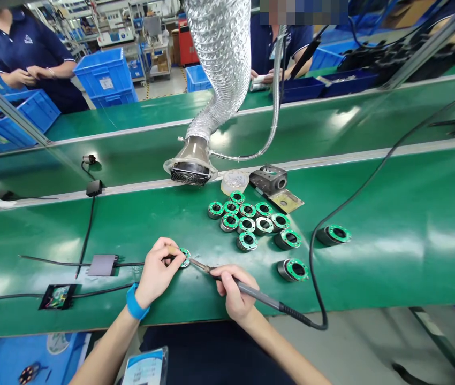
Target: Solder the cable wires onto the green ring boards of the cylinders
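Head view: a green-ringed part (186, 258) sits on the green surface (147, 222), at the fingertips of the left grip (157, 272), which is pinched together on its edge. The right grip (237, 291) is clamped round a soldering iron (262, 297), its tip at the part's right side. Beyond the right grip stand similar ringed parts (247, 224), with a tape roll (234, 182) and a metal bracket (270, 181) behind them. Left of the left grip lie a grey box (103, 265) and an open black box (57, 297). A silver duct (221, 59) hangs beyond both grips.
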`<state>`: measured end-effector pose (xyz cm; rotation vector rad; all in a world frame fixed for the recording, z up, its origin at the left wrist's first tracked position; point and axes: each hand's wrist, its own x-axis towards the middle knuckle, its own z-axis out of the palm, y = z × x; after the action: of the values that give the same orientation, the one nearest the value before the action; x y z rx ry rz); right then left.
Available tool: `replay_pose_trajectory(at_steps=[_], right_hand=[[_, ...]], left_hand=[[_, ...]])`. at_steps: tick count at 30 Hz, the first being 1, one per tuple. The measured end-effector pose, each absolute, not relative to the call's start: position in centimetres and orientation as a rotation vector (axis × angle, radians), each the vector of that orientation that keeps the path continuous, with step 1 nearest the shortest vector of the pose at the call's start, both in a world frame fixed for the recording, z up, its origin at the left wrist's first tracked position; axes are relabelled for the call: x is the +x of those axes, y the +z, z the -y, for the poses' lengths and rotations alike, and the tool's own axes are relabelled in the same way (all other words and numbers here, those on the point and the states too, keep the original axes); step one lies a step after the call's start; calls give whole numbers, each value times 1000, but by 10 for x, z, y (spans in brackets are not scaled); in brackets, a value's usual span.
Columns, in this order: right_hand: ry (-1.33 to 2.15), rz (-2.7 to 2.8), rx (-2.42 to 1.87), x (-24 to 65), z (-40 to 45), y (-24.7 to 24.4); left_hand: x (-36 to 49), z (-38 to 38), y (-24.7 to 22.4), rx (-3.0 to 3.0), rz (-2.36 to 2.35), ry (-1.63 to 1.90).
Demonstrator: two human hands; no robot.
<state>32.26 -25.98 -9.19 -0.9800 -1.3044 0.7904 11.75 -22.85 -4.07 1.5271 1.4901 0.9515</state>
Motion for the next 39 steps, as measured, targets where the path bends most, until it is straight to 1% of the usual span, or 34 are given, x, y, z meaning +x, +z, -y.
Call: replay_pose_trajectory(at_steps=[8, 16, 34, 39], right_hand=[[771, 1331, -972, 320, 258, -83], [1070, 944, -943, 316, 252, -87], [1173, 929, -968, 315, 242, -81], [1123, 888, -972, 315, 246, -84]], left_hand=[[120, 231, -51, 1578, -1490, 1029], [122, 234, -55, 1644, -1541, 1054], [125, 229, -46, 1637, -1570, 985], [127, 227, -39, 1640, -1595, 948]])
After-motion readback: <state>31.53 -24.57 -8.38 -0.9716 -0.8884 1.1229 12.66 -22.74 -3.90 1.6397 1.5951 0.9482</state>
